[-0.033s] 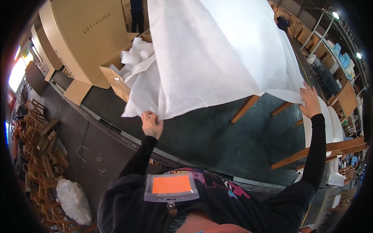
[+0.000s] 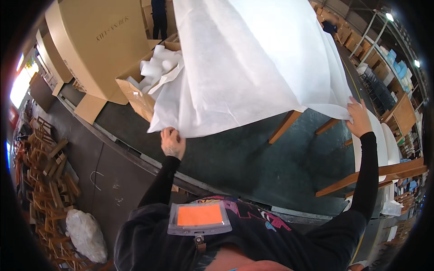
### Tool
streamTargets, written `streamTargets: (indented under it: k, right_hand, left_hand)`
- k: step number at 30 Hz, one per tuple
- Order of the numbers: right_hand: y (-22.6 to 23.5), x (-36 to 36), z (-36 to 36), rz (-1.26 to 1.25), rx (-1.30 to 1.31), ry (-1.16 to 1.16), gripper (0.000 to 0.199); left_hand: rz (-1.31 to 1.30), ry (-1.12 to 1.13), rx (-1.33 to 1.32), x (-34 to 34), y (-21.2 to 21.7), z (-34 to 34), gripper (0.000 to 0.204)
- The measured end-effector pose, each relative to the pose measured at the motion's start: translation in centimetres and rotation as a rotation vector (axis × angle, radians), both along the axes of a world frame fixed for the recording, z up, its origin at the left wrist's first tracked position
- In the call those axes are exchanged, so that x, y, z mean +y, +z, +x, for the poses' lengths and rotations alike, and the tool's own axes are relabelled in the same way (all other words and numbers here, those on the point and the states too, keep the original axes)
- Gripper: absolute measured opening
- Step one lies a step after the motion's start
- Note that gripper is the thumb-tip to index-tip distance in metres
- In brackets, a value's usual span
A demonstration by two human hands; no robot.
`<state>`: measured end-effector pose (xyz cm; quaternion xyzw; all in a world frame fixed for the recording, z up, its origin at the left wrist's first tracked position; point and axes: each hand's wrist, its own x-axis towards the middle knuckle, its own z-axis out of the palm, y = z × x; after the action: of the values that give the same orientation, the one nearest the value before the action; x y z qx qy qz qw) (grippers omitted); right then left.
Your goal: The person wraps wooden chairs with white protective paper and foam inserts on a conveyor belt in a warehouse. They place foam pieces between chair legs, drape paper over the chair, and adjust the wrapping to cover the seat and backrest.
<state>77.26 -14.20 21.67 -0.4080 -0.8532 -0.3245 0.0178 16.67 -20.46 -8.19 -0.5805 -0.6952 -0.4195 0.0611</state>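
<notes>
Head view: your left hand [image 2: 172, 143] and right hand [image 2: 360, 118] both have fingers clamped on the white sheet [image 2: 253, 58], which drapes over the dark table [image 2: 253, 162]. An open cardboard box [image 2: 135, 92] with foam rolls crowds the left corner; wooden chair legs [image 2: 285, 126] poke out underneath.

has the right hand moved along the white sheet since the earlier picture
No. The right hand grips the white sheet edge at the same spot, just right of the wooden legs.
</notes>
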Motion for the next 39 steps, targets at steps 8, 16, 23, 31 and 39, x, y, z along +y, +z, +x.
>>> streamTargets:
  k: [8,16,23,31,39]
  right_hand:
    - [-3.2,3.4,-6.1,-0.121,0.402,-0.029,0.033]
    - [-2.2,6.6,-14.9,0.036,0.322,0.17,0.021]
    - [-2.0,7.8,-20.9,-0.455,0.23,0.138,0.026]
    - [-4.8,12.7,-13.1,-0.323,0.294,-0.142,0.04]
    - [-8.2,11.5,-7.9,-0.302,0.628,-0.147,0.027]
  left_hand:
    - [-0.019,-0.217,-0.104,6.2,3.5,-3.8,0.075]
    - [0.116,-0.158,-0.004,16.2,14.3,1.2,0.108]
    - [0.08,-0.437,-0.155,20.8,12.9,-2.2,0.062]
    - [0.183,-0.848,-0.987,24.1,19.6,-1.9,0.083]
    - [-0.232,-0.63,-0.083,22.1,8.2,0.0,0.109]
